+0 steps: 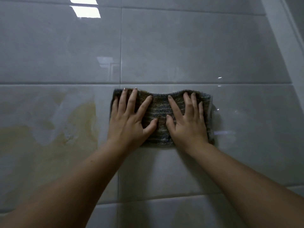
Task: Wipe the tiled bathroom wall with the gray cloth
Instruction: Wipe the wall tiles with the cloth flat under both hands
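Currently the gray cloth (162, 119) is pressed flat against the tiled wall (181, 46), spread wide just below a horizontal grout line (49, 83) and a bit right of a vertical joint. It is held there by both hands: the left hand (131, 119) is laid on the cloth's left half, the right hand (187, 122) on its right half. Neither is clenched and nothing is gripped; fingers are splayed and palms pushed flat, w/ thumbs nearly meeting at the cloth's middle.

Step in hand, as judged: the wiping stroke itself, mid-wall, w/ pressure applied through both palms. A yellowish stain (79, 122) is seen on the tile to the left of the cloth, close to its edge but not covered by it. Streaks of cleaner tile are visible inside that patch, so the job is prob. only partly done.

Next move, as judged: the cloth should be slid left across the stain, w/ even pressure kept so it doesn't bunch up or slip from under the palms on the glossy tile. Top edge is already a bit wavy, so folding is a risk. The wall to the right & above looks clean, though glare makes it hard to tell.
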`<state>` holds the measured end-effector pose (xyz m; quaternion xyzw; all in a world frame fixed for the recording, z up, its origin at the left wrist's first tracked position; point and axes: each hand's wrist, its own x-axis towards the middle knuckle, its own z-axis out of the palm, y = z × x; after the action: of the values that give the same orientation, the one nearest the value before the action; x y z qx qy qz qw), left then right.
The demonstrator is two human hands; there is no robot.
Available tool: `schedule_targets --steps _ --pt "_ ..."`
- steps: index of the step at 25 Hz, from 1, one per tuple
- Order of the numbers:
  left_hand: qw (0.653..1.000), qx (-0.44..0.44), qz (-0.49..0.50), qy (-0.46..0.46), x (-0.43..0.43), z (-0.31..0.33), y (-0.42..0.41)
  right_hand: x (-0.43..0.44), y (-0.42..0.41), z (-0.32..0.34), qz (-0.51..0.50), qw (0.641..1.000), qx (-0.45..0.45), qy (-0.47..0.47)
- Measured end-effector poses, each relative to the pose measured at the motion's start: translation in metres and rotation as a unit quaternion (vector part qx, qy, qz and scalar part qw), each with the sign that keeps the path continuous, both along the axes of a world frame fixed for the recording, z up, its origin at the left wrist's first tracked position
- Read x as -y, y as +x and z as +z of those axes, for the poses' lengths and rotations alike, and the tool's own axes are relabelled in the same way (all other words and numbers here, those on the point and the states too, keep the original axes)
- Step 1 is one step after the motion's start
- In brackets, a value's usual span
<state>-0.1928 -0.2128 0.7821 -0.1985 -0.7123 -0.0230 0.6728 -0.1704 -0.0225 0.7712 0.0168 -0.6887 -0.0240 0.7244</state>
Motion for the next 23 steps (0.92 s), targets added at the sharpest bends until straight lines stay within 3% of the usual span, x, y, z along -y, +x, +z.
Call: schedule_targets --steps 6,12,15,20,23 --pt "0.999 -0.034 0.0 -0.003 0.009 -0.058 -0.006 0.005 0.0 -0.054 -0.003 0.999 0.005 0.044" --pt "0.999 0.01 0.011 0.043 0.01 0.026 -0.002 0.027 0.0 0.025 -0.004 0.999 0.042 -0.01" --pt "0.998 0.008 -0.004 0.055 0.009 0.038 -0.002 0.029 0.001 0.036 0.002 0.998 0.059 -0.015" --pt "1.0 -0.02 -0.022 0.0 -0.01 -0.041 -0.001 0.002 0.002 -0.048 0.011 0.998 0.028 0.051" --pt "1.0 -0.024 -0.014 0.002 -0.05 -0.065 0.005 -0.041 0.008 -0.065 0.005 0.997 0.029 0.071"
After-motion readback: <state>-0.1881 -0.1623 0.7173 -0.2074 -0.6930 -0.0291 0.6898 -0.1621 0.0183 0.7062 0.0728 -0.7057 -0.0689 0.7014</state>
